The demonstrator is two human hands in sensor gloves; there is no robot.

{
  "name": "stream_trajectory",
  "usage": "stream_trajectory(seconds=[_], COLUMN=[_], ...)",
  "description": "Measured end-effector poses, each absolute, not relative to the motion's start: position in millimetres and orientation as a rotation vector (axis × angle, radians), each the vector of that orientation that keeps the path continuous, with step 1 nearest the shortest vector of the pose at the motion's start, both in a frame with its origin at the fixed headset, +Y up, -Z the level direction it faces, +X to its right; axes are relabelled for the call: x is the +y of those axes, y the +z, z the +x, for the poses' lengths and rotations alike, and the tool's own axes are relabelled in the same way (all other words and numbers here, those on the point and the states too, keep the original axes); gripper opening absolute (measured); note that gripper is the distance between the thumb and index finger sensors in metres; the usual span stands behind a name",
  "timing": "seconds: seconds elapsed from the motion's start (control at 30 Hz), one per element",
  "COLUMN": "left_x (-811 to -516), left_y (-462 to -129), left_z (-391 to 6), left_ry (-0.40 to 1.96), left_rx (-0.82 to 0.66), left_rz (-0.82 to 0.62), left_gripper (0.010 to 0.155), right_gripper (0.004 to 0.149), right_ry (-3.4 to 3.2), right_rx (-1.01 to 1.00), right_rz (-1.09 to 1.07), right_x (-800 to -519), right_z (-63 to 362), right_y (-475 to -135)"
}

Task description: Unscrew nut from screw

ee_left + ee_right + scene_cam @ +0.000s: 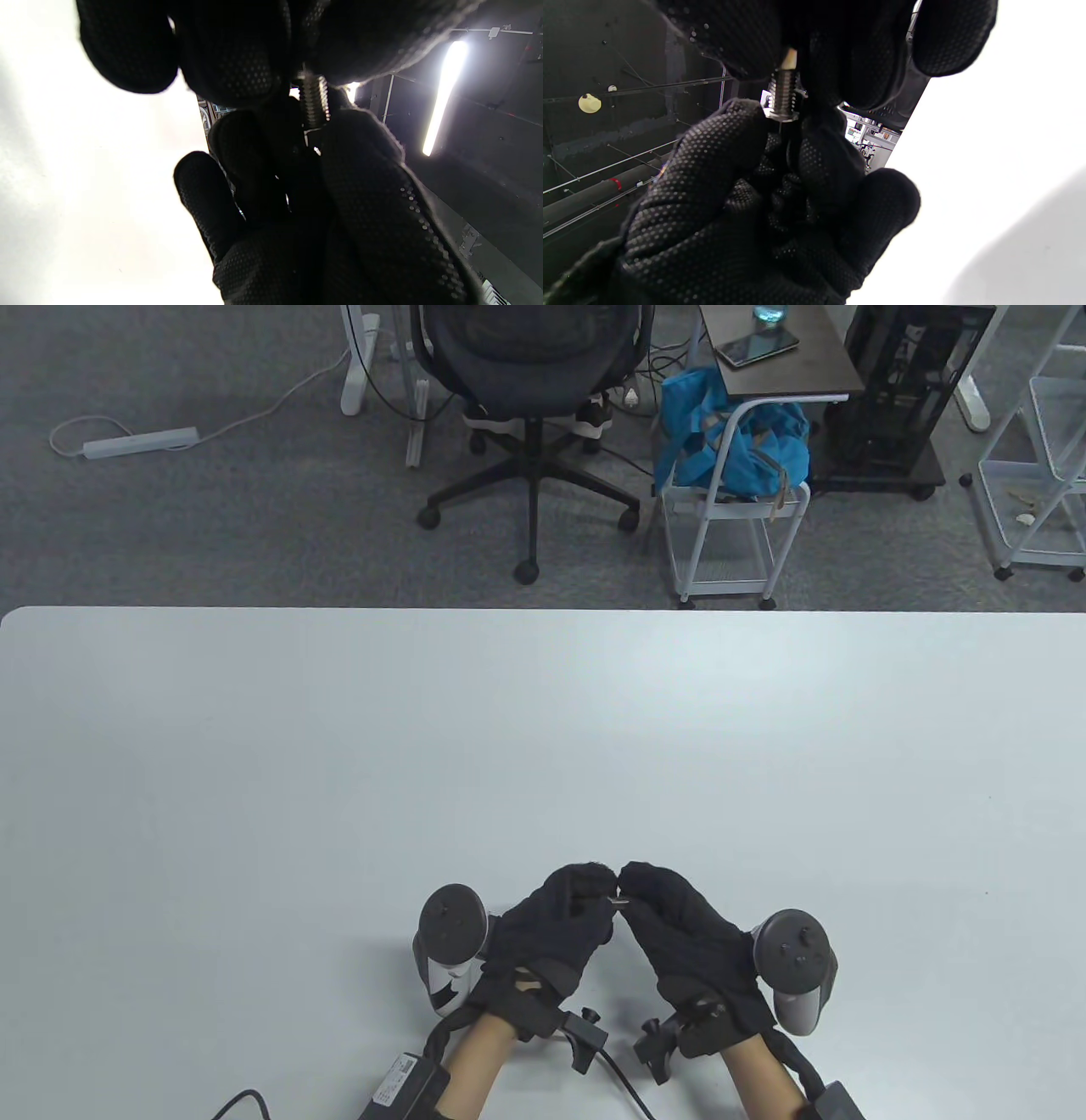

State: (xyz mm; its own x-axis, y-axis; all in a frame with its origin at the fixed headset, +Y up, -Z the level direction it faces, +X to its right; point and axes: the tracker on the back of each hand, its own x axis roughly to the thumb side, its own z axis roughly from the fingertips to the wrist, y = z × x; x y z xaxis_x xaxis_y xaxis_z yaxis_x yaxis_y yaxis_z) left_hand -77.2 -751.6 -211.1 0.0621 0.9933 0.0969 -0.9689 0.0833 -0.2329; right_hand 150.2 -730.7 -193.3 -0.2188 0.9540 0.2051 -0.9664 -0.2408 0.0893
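A small threaded metal screw [618, 903] is held above the table's near edge, between the fingertips of both hands. My left hand [594, 892] pinches one end and my right hand [635, 892] pinches the other. In the left wrist view the bare thread [314, 101] runs from my left fingers [237, 55] at the top down to my right fingers [360, 169]. In the right wrist view the thread [782, 95] ends in a wider collar at my left hand's fingers [712, 161]. I cannot tell whether that collar is the nut or the screw's head.
The white table [543, 746] stretches out beyond the hands. An office chair [530, 390], a white cart with a blue bag [730, 449] and shelving stand on the floor beyond the far edge. Cables trail from both wrists at the near edge.
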Motion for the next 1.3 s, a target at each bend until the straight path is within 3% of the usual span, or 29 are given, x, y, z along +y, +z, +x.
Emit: stream_trajectory(seconds=[0.27,0.47,0.63,1.3], left_x=[-751,-751,-750,-751], left_y=[-211,-209,-210,-209], left_z=[-77,-74,-73,-75], left_ry=[1.492,1.461,1.431,1.494], left_rx=[-0.283,-0.301,-0.318,-0.252], left_rz=[-0.096,-0.095,-0.165,-0.127], left_gripper=[0.049,0.049,0.051,0.051], right_gripper=[0.076,0.057,0.054,0.047], right_ry=[1.781,1.743,1.769,1.820], right_rx=[0.054,0.062,0.039,-0.068], right_rz=[0.147,0.122,0.177,0.272], right_x=[-742,-742,-738,-729], right_z=[153,155,153,152], right_y=[-194,-196,-196,-193])
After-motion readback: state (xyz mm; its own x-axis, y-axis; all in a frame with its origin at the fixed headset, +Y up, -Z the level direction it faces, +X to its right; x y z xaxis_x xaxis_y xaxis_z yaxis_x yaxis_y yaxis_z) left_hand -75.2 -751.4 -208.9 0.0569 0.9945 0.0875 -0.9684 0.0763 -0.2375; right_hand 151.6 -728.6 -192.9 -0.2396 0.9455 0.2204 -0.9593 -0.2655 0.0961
